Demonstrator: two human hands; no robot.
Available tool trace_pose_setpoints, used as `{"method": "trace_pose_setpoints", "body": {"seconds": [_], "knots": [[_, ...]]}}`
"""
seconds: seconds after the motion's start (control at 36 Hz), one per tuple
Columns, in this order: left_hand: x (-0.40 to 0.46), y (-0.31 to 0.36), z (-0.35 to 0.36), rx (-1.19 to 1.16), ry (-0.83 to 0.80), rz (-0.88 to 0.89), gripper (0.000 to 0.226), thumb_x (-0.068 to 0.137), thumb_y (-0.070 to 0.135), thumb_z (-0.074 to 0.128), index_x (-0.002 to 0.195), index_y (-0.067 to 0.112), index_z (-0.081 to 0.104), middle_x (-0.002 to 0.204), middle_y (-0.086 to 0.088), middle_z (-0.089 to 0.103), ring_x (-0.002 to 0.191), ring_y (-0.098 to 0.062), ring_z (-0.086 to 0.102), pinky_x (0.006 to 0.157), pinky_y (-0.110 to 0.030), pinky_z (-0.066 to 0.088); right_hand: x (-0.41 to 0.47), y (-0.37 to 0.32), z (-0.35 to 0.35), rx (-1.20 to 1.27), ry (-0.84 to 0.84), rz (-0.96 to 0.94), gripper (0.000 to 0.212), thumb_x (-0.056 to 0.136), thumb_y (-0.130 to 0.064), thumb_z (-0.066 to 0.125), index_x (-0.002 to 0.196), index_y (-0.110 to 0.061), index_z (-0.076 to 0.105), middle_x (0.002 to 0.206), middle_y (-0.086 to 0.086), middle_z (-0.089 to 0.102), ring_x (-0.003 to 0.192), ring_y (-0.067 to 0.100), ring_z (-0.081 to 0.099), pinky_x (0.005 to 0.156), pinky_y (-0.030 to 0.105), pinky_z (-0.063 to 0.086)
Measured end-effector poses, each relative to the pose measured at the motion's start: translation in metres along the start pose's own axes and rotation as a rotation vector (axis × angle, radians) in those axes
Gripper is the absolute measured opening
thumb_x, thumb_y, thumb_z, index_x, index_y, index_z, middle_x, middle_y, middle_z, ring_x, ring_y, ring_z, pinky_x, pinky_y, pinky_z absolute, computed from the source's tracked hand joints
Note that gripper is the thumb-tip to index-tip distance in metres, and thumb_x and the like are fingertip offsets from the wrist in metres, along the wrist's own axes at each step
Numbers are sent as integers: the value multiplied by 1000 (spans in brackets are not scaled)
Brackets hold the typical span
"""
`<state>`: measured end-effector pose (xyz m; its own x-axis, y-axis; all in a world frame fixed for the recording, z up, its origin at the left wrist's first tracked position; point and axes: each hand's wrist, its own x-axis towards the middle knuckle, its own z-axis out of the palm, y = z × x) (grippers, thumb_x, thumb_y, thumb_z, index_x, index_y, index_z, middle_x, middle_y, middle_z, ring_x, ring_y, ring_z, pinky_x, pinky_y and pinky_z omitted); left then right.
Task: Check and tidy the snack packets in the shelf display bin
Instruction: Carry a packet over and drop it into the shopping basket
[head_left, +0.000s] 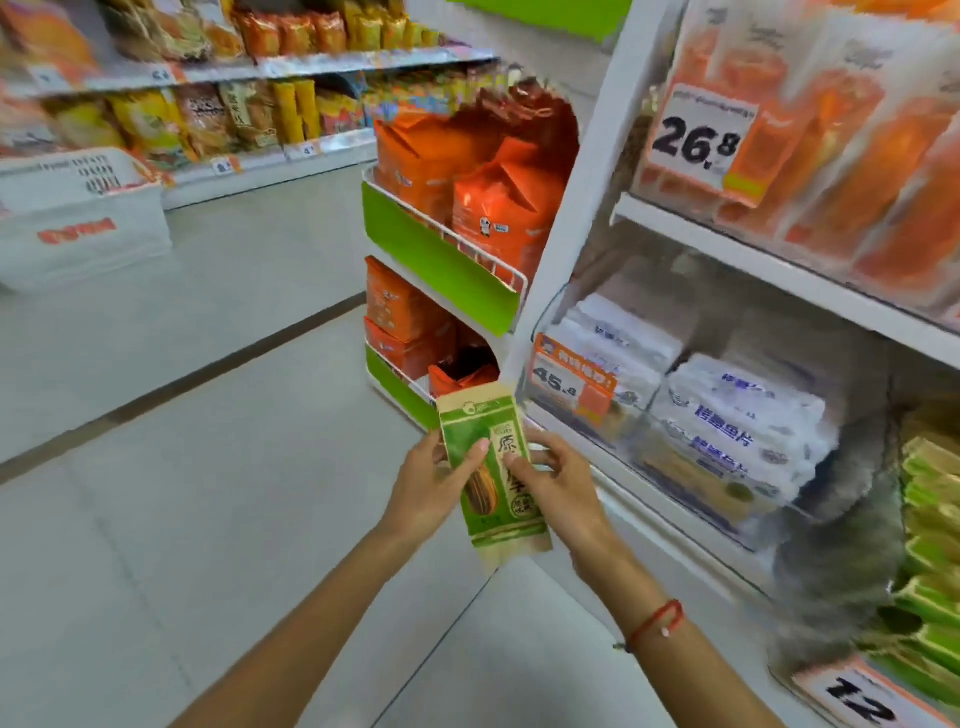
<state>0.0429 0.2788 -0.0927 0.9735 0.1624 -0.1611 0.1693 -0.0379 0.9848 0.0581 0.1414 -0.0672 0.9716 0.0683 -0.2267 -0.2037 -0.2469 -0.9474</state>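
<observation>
A green and tan snack packet (491, 470) with a sunflower-seed picture stands upright in front of me, held by both hands over the aisle floor. My left hand (434, 488) grips its left edge, thumb across the front. My right hand (558, 483) pinches its right edge with the fingertips on the face. At the far right a bin of matching green packets (930, 551) sits low on the shelf, partly cut off by the frame edge. A clear display bin (675, 499) holds white and blue packets (737, 421) just right of my hands.
A green-fronted wire rack (441, 254) with orange bags (498, 208) stands ahead. The white shelf upright (571, 218) rises beside it. Price tags (701, 135) hang on the shelves. A white basket (83, 218) sits left; aisle floor (208, 467) lies below.
</observation>
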Motion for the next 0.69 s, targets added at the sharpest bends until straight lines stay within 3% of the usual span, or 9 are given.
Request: {"method": "trace_pose_setpoints", "body": {"seconds": [0.17, 0.25, 0.36, 0.44, 0.53, 0.64, 0.69], "knots": [[-13, 81, -64, -24, 145, -93, 3, 92, 24, 64, 95, 25, 63, 102, -2, 71, 95, -21, 70, 81, -43, 59, -2, -101, 27, -51, -176, 101, 20, 93, -11, 63, 111, -17, 58, 104, 8, 60, 81, 17, 63, 58, 18, 52], [-20, 133, -99, -94, 201, -133, 3, 94, 20, 62, 96, 21, 61, 103, -5, 69, 87, -13, 70, 66, -28, 60, -3, -167, 46, -108, -261, 122, 29, 92, -11, 64, 120, -12, 59, 106, 10, 63, 86, 18, 64, 60, 18, 53], [-30, 212, -150, -140, 290, -133, 5, 95, 20, 61, 94, 24, 59, 97, 5, 67, 73, 1, 69, 56, -16, 53, -6, -260, 75, -200, -380, 101, 37, 89, -13, 68, 124, -14, 58, 114, 14, 64, 97, 23, 66, 68, 25, 56], [-42, 271, -194, -151, 336, -129, 2, 95, 24, 60, 97, 25, 59, 99, 6, 67, 72, 3, 68, 58, -15, 53, -15, -330, 98, -219, -511, 83, 32, 90, -9, 67, 119, -17, 57, 97, 4, 65, 80, 13, 65, 63, 21, 55], [-58, 324, -243, -128, 398, -120, 15, 95, 27, 61, 107, 18, 60, 104, 3, 68, 77, -1, 69, 60, -17, 54, -30, -396, 125, -236, -610, 75, 29, 91, -10, 65, 107, -29, 51, 79, -1, 60, 68, 5, 61, 52, 15, 49], [-81, 377, -299, -94, 465, -145, 27, 94, 35, 61, 115, 18, 62, 108, 1, 70, 90, -10, 69, 75, -30, 60, -53, -460, 165, -269, -680, 60, 28, 89, -19, 70, 109, -32, 56, 96, 11, 66, 79, 13, 67, 62, 24, 52], [-91, 396, -319, -89, 487, -136, 22, 94, 37, 60, 112, 24, 62, 106, 4, 70, 93, -9, 68, 78, -29, 58, -63, -486, 181, -272, -693, 62, 28, 89, -20, 70, 114, -24, 57, 94, 7, 66, 75, 8, 66, 58, 18, 49]]}}
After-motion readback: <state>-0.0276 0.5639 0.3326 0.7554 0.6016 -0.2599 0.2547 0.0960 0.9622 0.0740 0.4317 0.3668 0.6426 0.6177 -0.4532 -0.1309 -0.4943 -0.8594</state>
